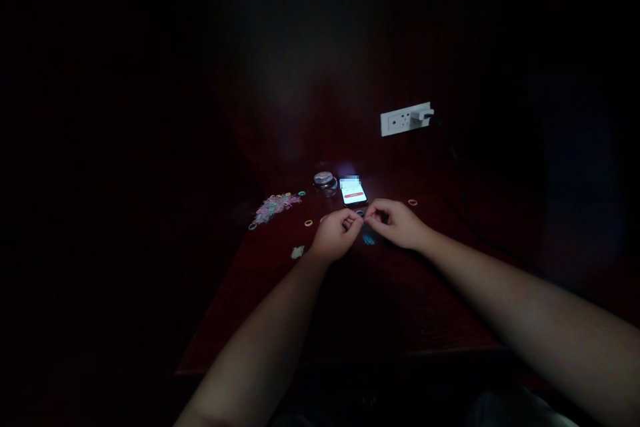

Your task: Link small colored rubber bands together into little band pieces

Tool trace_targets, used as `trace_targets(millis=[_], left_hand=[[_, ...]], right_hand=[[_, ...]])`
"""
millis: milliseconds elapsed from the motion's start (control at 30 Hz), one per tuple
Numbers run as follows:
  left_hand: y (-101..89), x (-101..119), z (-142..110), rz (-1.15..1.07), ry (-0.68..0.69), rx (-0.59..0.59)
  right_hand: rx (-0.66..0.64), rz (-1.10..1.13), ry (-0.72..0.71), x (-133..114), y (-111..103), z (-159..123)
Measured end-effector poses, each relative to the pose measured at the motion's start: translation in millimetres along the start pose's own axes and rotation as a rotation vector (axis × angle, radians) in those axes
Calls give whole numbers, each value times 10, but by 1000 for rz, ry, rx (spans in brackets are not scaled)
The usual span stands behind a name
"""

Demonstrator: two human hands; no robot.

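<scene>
My left hand (337,233) is closed, thumb and fingers pressed together over the dark red table. Facing it, my right hand (395,221) is curled in a pinch, its fingertips nearly meeting those of the left. A small light-blue elastic band (360,213) shows right at the fingertips; whether it is held or lies behind them I cannot tell. Just below the right fingers lies a small bunch of blue bands (369,239). A pale yellow bunch of bands (297,251) rests left of my left wrist, and a single yellow band (309,223) lies above it.
A heap of mostly pink and purple bands (276,208) spreads on the left. At the back stand a small lidded jar (325,183) and a lit phone (354,193). One pinkish band (413,202) lies right. A wall socket (400,121) holds a plug with a dark cable.
</scene>
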State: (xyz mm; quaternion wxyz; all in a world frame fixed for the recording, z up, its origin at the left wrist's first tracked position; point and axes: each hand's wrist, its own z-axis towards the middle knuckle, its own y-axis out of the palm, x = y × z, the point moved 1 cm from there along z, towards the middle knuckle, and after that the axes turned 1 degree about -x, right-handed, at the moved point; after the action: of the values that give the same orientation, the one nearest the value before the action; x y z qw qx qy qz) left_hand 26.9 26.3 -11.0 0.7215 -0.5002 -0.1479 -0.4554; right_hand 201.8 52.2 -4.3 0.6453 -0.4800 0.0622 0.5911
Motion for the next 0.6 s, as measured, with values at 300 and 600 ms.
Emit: trace_targets(millis=[300,600], left_hand=[[-3,-10,6,-16,24,44],[1,-6,-4,-21,27,26]], right_hand=[[-8,22,29,22,13,-1],[-19,15,47,40,8,4]])
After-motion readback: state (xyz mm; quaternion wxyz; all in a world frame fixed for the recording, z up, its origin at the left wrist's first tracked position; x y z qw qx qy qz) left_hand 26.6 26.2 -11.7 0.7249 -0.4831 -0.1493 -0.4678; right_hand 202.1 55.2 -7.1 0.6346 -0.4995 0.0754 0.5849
